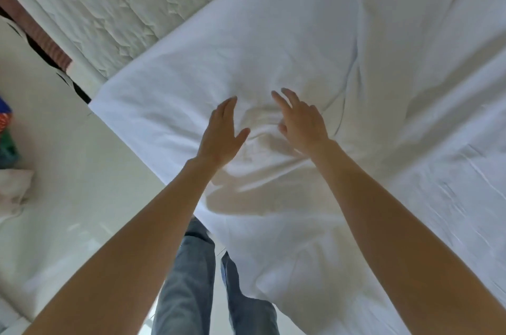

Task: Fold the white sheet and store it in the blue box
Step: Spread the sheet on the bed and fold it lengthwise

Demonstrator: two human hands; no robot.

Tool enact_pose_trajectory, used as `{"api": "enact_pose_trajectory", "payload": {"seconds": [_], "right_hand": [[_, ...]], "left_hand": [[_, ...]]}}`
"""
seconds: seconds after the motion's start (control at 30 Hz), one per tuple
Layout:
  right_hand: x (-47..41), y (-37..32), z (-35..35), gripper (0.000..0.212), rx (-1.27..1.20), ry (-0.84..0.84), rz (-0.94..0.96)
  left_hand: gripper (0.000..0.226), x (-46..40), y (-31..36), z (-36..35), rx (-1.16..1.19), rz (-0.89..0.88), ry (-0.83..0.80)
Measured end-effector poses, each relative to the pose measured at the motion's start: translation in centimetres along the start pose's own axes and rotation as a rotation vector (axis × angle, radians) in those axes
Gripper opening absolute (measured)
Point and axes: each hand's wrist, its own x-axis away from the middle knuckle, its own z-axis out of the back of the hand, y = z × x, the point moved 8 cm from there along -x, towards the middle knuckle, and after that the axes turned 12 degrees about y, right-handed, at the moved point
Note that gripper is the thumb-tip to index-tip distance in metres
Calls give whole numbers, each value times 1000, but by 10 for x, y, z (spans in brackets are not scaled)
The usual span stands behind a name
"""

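Quilted mattress (pixel 115 6) lies far left, with the white sheet (pixel 356 74) spread across it. Left hand (pixel 220 137) and right hand (pixel 302 123), fingers loosely extended, hover near together above bunched wrinkles; press outward to flatten them before folding.

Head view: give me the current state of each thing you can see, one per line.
white sheet: spread out on the mattress, wrinkled between the hands
left hand: open, fingers straight, over the sheet
right hand: open, fingers spread, over the sheet
mattress: quilted top partly uncovered
blue box: not in view
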Motion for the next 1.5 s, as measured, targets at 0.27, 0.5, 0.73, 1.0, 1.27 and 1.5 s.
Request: {"api": "enact_pose_trajectory", "payload": {"seconds": [0.27,0.5,0.73,1.0,1.27,1.5], "right_hand": [[-17,-29,50,9,-155,300,183],[-59,-115,81,24,-123,289,377],[-123,-222,72,5,-156,371,300],[-168,-252,7,11,-58,203,263],[-190,-278,-5,10,13,162,245],[-183,-272,3,5,3,236,302]], "left_hand": [[4,-23,14,14,345,-46,-146],[37,-6,-78,150,172,41,-6],[24,-15,-193,225,-312,115,112],[19,-45,-243,186,-126,24,134],[15,-50,-270,190,-6,67,141],[25,-59,-278,184,85,112,-21]]}}
